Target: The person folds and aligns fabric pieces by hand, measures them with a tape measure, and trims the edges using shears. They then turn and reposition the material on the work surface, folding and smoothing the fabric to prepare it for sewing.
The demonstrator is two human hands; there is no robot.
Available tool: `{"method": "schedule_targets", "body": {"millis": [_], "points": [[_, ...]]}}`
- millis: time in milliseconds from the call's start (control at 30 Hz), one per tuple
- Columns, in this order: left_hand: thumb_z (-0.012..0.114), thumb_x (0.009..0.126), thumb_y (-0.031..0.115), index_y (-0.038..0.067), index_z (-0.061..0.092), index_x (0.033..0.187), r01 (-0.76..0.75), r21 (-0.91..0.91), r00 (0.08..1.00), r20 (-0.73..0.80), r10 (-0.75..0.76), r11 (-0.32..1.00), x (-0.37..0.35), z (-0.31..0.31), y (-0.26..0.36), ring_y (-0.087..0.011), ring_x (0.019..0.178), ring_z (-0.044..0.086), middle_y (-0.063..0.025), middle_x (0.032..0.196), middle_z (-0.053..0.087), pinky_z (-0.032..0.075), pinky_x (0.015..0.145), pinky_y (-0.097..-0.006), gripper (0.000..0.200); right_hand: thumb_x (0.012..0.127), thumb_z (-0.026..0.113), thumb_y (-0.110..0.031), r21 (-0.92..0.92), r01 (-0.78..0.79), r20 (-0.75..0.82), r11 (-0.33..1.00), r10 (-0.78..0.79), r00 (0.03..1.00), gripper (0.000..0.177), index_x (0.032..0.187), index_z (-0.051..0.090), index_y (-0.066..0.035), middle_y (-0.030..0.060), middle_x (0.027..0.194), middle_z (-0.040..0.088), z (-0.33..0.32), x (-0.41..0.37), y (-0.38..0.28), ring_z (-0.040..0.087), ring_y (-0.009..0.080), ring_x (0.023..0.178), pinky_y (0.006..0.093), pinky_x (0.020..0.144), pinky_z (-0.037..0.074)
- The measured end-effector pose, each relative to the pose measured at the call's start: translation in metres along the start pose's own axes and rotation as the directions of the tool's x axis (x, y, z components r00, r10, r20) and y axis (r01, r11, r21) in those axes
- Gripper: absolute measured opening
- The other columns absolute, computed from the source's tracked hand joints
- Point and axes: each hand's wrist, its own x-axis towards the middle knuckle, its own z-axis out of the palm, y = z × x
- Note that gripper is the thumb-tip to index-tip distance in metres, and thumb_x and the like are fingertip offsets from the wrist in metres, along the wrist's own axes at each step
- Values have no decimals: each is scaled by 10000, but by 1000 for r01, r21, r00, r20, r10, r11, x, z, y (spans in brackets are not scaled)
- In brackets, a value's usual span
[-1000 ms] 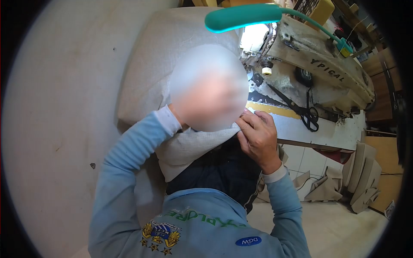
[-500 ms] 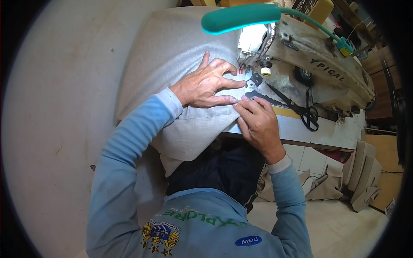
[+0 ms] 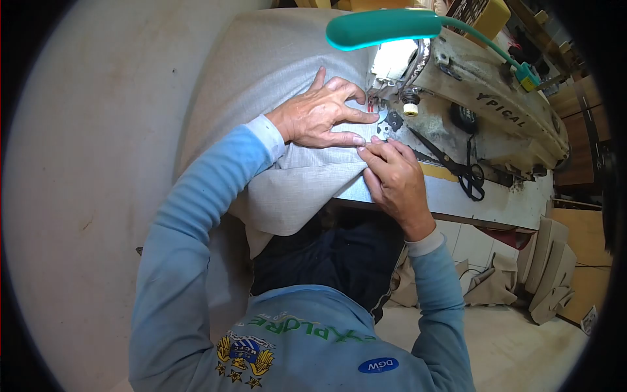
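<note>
Beige fabric (image 3: 287, 196) covers the sewing table and hangs over its front edge towards my lap. My left hand (image 3: 320, 114) presses down on it with the fingers spread, the index fingertip close to the presser foot of the sewing machine (image 3: 496, 104). Beside that thumb, my right hand (image 3: 395, 176) pinches the fabric's right edge between thumb and fingers. The needle area is lit, with a red part visible by the foot. Black scissors (image 3: 460, 170) lie on the machine bed right of my right hand.
A green lamp (image 3: 385, 29) arches over the machine head. The white table edge (image 3: 457, 206) runs below my right hand. Beige cushion-like pieces (image 3: 545, 271) and crumpled cloth (image 3: 490, 284) lie on the floor to the right. A pale wall (image 3: 91, 163) fills the left.
Both hands and the fabric edge have shifted slightly up towards the presser foot. The hanging fabric has risen a little. The view has moved slightly.
</note>
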Motion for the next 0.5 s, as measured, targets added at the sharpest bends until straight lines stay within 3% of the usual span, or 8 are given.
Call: {"method": "schedule_targets", "body": {"millis": [100, 133, 233, 367, 500], "points": [[666, 1012, 616, 282, 730, 1458, 26, 25, 999, -33, -25, 999, -5, 3, 5, -367, 1459, 485, -152, 1428, 584, 164, 1259, -823, 561, 894, 795, -88, 7, 33, -25, 999, -33, 999, 259, 1149, 763, -46, 108, 1132, 745, 0, 1, -2, 710, 321, 1218, 459, 1106, 516], [656, 1016, 628, 288, 739, 1448, 52, 35, 996, 76, -55, 998, -6, -8, 20, -356, 1451, 491, -145, 1422, 593, 159, 1266, -815, 556, 892, 797, -84, 19, 38, -32, 999, -37, 999, 250, 1136, 760, -45, 108, 1123, 744, -2, -3, -5, 716, 324, 1206, 457, 1095, 527], [674, 1009, 621, 308, 738, 1448, 28, -48, 998, 53, -26, 998, -25, 0, 31, -347, 1439, 498, -136, 1406, 602, 157, 1263, -816, 542, 887, 806, -81, 40, 46, -55, 998, -44, 997, 206, 1081, 749, -43, 113, 1101, 742, 1, -11, -8, 735, 332, 1131, 449, 1054, 561], [710, 995, 601, 344, 723, 1464, -22, -32, 999, 24, 22, 999, -26, 4, 22, -341, 1429, 501, -116, 1397, 599, 148, 1255, -822, 535, 888, 804, -81, 46, 29, -66, 999, -26, 998, 193, 1069, 749, -41, 122, 1089, 745, 2, -7, -7, 735, 346, 1089, 448, 1048, 568], [665, 1019, 611, 357, 691, 1500, -20, 2, 999, 37, 20, 1000, -17, 3, 11, -341, 1425, 498, -116, 1412, 588, 148, 1258, -816, 544, 892, 795, -80, 25, 28, -66, 999, -26, 997, 192, 1074, 752, -36, 137, 1082, 752, 0, 2, -1, 734, 354, 1082, 452, 1045, 577]]}}
